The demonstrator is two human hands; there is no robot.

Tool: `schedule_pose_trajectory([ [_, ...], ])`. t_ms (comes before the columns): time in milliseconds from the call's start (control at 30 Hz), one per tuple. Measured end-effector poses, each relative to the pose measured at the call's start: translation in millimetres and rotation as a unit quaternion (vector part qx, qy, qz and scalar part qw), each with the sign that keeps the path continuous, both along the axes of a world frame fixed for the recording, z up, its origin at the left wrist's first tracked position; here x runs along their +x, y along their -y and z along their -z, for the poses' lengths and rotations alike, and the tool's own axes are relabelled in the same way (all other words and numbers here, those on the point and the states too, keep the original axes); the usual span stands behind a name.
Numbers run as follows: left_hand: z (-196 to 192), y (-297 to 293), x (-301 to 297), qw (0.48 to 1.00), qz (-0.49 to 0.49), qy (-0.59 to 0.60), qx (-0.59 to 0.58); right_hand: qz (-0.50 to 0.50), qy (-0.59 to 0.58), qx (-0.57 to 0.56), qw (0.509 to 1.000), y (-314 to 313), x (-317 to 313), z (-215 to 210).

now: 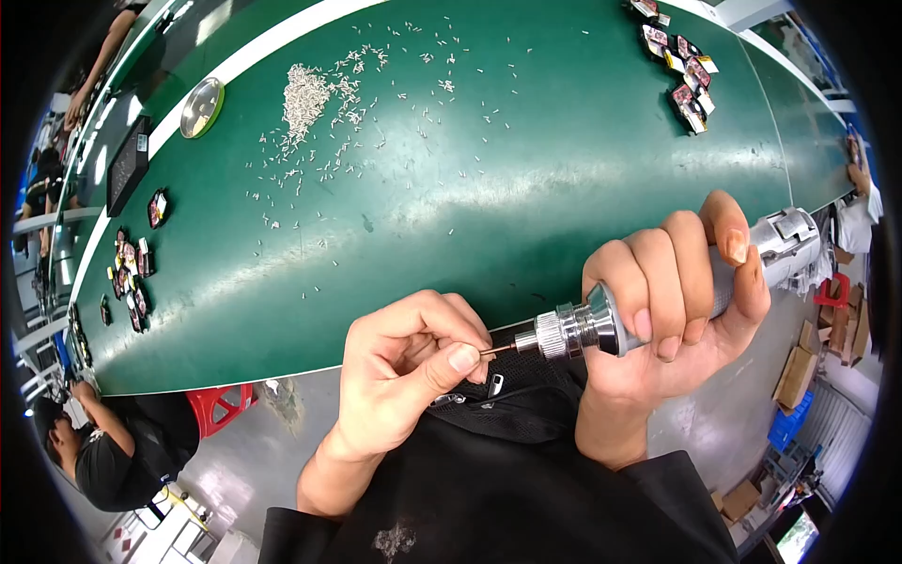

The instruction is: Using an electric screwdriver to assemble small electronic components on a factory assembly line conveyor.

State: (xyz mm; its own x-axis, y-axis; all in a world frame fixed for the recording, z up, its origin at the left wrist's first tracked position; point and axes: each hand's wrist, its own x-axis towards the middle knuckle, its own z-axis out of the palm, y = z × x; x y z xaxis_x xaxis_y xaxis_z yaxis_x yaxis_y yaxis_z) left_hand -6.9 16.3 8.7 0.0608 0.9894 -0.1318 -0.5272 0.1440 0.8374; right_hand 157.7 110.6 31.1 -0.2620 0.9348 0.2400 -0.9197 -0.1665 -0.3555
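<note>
My right hand (667,291) is wrapped around a silver power screwdriver (601,324), which lies nearly level and points left. From its knurled chuck a thin copper-coloured bit (503,349) runs to my left hand (409,362). Thumb and forefinger of that hand pinch together at the bit's tip; whether a small part is also between them is hidden. Both hands are raised in front of me, at the near edge of the green table (526,197). Beyond them lies a heap of tiny silver pin-like pieces (305,99), possibly screws, with many more scattered around it.
Small black parts with labels lie in clusters at the left (130,273) and far right (691,80). A green-rimmed round dish (202,108) and a black tray (129,169) stand at the far left. A co-worker (117,451) sits lower left beside a red stool (224,409).
</note>
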Motion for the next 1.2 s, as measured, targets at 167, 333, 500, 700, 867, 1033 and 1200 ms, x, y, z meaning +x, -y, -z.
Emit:
schedule_pose_trajectory([
  [167, -3, -2, 3, 1.000, -0.013, 0.012, -0.004, -0.020, -0.011, 0.000, 1.000, -3, 2, 1],
  [333, -3, -8, 5, 0.945, -0.059, -0.298, 0.121, -0.014, 0.029, 0.035, 0.999, -4, 6, 4],
  [500, 8, -13, 11, 0.898, -0.062, -0.391, 0.194, -0.007, 0.044, 0.032, 0.998, -5, 10, 14],
  [700, 9, -20, 12, 0.915, -0.050, -0.355, 0.186, 0.001, -0.001, -0.030, 1.000, -10, 10, 18],
  [867, -3, -22, -6, 0.921, -0.127, -0.346, 0.128, 0.022, 0.000, -0.048, 0.999, -18, 9, 22],
  [1033, -26, -54, -55, 0.871, -0.182, -0.447, 0.094, 0.058, 0.014, -0.123, 0.991, -13, 6, 27],
  [1200, -35, -142, -118, 0.745, -0.197, -0.634, 0.070, 0.055, 0.008, -0.154, 0.987, -6, 2, 34],
])
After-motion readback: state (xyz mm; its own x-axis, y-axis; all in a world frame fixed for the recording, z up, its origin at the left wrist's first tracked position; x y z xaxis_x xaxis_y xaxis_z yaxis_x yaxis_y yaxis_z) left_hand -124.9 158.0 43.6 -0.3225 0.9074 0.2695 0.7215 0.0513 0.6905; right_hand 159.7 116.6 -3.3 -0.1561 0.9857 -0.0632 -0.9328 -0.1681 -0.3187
